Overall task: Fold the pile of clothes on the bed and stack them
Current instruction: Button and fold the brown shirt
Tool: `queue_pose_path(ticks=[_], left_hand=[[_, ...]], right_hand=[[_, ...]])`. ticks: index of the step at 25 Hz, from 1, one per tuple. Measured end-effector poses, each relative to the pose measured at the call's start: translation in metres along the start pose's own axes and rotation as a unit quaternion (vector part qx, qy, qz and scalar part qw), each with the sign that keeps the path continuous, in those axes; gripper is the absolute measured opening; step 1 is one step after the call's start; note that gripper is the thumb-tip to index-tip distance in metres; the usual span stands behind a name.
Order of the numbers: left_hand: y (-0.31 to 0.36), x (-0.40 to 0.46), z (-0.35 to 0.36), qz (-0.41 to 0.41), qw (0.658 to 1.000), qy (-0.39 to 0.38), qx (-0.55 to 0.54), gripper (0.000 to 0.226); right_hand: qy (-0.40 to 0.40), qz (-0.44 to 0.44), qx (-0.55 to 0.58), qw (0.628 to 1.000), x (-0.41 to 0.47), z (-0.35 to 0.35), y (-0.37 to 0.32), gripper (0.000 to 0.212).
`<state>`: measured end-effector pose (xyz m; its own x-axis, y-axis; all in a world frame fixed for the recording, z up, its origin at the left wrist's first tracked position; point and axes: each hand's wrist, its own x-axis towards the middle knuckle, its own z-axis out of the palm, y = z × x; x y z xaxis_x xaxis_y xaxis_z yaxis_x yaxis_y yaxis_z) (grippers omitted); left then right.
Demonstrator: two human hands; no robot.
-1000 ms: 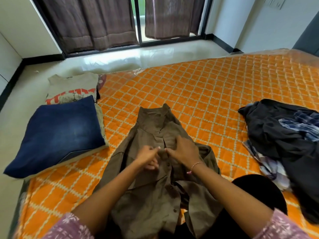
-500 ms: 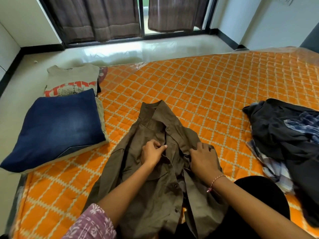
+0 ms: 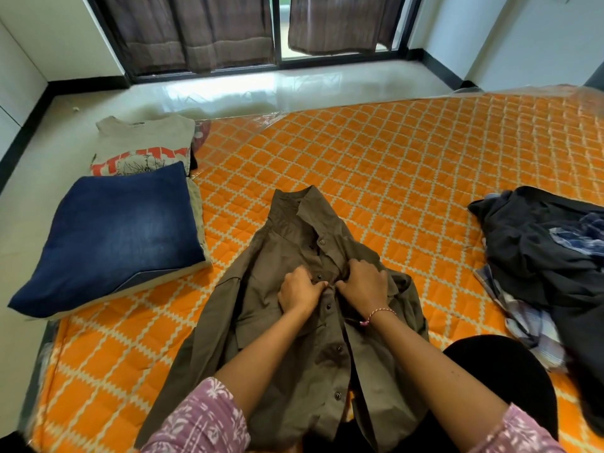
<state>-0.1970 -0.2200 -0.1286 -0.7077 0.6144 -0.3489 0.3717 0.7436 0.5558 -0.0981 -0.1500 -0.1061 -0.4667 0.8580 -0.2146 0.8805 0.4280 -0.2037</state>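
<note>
An olive-brown button shirt (image 3: 294, 348) lies front-up on the orange quilted mattress (image 3: 392, 165), collar pointing away from me. My left hand (image 3: 299, 291) pinches the left edge of the button placket at chest height. My right hand (image 3: 362, 284) grips the opposite placket edge, knuckles up, and the two hands meet at the middle. A pile of unfolded clothes (image 3: 549, 256), dark cloth with blue and pale plaid pieces, sits on the right of the mattress. Folded blue jeans (image 3: 114, 237) lie at the left on other folded cloth, with a folded grey printed T-shirt (image 3: 143, 145) behind them.
Bare mattress stretches beyond the shirt toward a glossy tiled floor (image 3: 261, 89). Brown curtains (image 3: 196, 31) hang over a sliding glass door at the back. My knee in black cloth (image 3: 510, 380) rests at the lower right beside the shirt.
My hands have come back together at the shirt's placket after the right hand had shifted out to the right. The view has tilted slightly.
</note>
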Motion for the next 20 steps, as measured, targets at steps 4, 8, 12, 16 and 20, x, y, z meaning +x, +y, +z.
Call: queue_pose_path(ticks=[4,8,12,16,20], left_hand=[[0.0,0.002,0.002,-0.025,1.0,-0.016,0.005,0.025],[0.0,0.006,0.001,-0.008,0.999,-0.008,-0.033,0.021],[0.007,0.006,0.004,0.008,1.0,0.018,-0.019,0.018],[0.014,0.009,0.001,-0.014,1.0,0.02,-0.01,0.013],[0.016,-0.001,-0.012,0.011,0.995,0.092,-0.022,0.009]], right_hand=[[0.016,0.017,0.117,0.993,0.004,0.002,0.01,0.015],[-0.011,-0.027,0.081,0.996,0.005,0.003,0.012,0.035],[0.032,-0.044,0.085,0.995,0.011,0.005,0.009,0.029],[0.029,-0.035,0.11,0.993,0.013,0.001,0.013,0.023],[0.099,0.133,0.364,0.917,0.02,-0.009,0.007,0.038]])
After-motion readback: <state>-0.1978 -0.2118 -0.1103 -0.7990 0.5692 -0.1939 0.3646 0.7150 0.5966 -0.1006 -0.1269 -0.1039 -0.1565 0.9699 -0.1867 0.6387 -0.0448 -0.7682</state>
